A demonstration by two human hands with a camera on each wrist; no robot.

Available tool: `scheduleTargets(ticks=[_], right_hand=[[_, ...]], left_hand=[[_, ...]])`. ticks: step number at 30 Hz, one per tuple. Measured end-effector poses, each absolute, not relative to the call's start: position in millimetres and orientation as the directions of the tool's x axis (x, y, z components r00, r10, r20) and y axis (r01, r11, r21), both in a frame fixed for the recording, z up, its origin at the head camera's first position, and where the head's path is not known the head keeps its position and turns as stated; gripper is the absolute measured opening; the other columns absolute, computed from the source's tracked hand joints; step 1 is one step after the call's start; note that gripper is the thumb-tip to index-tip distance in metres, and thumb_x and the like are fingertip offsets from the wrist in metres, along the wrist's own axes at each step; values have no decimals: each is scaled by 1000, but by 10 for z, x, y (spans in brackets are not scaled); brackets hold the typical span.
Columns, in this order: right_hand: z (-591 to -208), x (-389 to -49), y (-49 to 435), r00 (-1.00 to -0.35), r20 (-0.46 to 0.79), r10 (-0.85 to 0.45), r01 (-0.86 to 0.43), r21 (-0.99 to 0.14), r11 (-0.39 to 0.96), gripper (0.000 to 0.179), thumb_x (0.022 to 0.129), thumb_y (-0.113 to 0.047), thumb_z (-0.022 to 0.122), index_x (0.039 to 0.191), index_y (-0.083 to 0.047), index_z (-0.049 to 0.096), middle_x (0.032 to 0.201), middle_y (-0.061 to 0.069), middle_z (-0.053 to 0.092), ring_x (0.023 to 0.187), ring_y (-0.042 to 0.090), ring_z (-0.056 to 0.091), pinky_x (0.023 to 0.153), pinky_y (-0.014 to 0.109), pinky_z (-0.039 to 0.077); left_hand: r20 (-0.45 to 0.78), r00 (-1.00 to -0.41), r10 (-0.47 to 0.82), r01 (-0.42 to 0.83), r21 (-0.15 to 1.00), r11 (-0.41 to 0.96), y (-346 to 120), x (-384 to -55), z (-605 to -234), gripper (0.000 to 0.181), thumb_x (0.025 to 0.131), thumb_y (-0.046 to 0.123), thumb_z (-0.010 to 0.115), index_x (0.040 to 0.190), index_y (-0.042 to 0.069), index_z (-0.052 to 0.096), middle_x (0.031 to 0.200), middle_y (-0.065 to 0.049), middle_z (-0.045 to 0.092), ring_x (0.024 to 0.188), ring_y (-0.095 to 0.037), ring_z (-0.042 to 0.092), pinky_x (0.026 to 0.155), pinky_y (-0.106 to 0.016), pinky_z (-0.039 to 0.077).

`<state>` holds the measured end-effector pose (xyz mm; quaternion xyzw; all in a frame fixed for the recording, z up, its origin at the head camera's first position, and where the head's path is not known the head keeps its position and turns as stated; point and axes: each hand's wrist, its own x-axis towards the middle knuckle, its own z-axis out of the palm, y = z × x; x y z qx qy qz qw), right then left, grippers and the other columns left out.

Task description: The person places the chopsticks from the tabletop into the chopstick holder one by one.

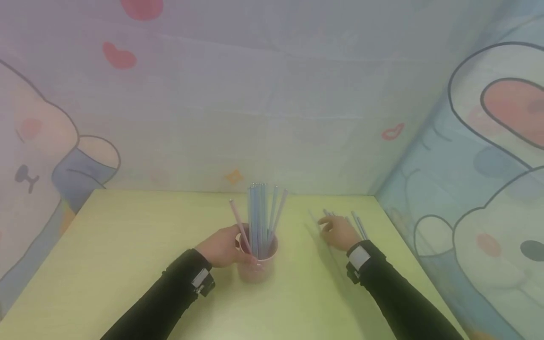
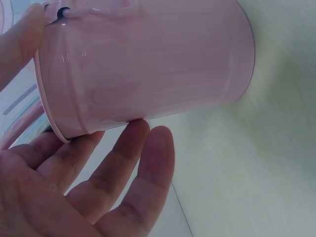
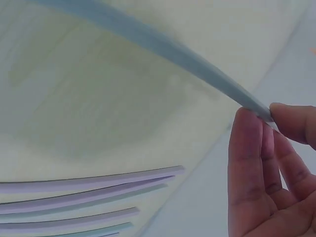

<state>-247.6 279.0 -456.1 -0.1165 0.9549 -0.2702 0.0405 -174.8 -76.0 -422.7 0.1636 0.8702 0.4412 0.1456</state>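
Note:
My left hand (image 1: 221, 248) grips a small pink pail (image 1: 255, 274) near its rim, thumb on the near side and fingers round the far side. Several blue and pink straws (image 1: 258, 217) stand in it, some leaning outward. In the left wrist view, the pail (image 2: 148, 59) shows a glossy wall and a wire handle at its rim. To the right, my right hand (image 1: 340, 232) is above the table. Between thumb and fingertips it pinches one end of a blue straw (image 3: 163, 47), held apart from the others.
Several loose purple and blue straws (image 3: 89, 186) lie roughly side by side on the table beneath the right hand. The pale yellow table (image 1: 127, 245) meets a cloth backdrop (image 1: 255, 94) at its back edge, and printed cloth (image 1: 488, 198) hangs on the right.

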Motion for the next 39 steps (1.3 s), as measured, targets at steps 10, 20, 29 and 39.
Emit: scheduleTargets(ticks=[10, 20, 29, 39], right_hand=[[-4070, -2378, 2641, -986, 59, -157, -144, -778, 611, 43, 99, -8, 64, 140, 5, 55, 116, 25, 66, 98, 33, 70, 81, 39, 61], [-3626, -2322, 2411, -993, 108, -50, -118, -938, 327, 50, 99, -8, 66, 146, 0, 48, 120, 21, 60, 102, 28, 67, 86, 32, 59], [-3415, -2320, 2220, -987, 161, -18, -162, -976, 144, 47, 99, -4, 66, 142, -1, 48, 110, 11, 61, 91, 17, 68, 87, 32, 59], [-3470, -2338, 2039, -983, 181, 25, -179, -982, 56, 46, 97, 1, 67, 139, -3, 50, 111, 11, 62, 92, 18, 69, 88, 34, 59]], left_hand=[[-110, -909, 401, 153, 809, 568, -747, -1755, -4234, 81, 76, 25, 94, 145, 12, 54, 111, 0, 68, 99, -20, 67, 87, -42, 53], [-114, -902, 416, 158, 810, 564, -736, -1771, -4248, 80, 79, 22, 92, 147, 10, 51, 116, -2, 68, 100, -21, 67, 88, -42, 53], [-112, -901, 419, 156, 817, 555, -720, -1763, -4213, 80, 79, 21, 92, 146, 7, 51, 110, -3, 68, 97, -21, 66, 85, -41, 53], [-124, -904, 408, 144, 812, 566, -706, -1747, -4190, 82, 79, 23, 92, 148, 7, 49, 110, -4, 67, 98, -22, 66, 84, -41, 53]])
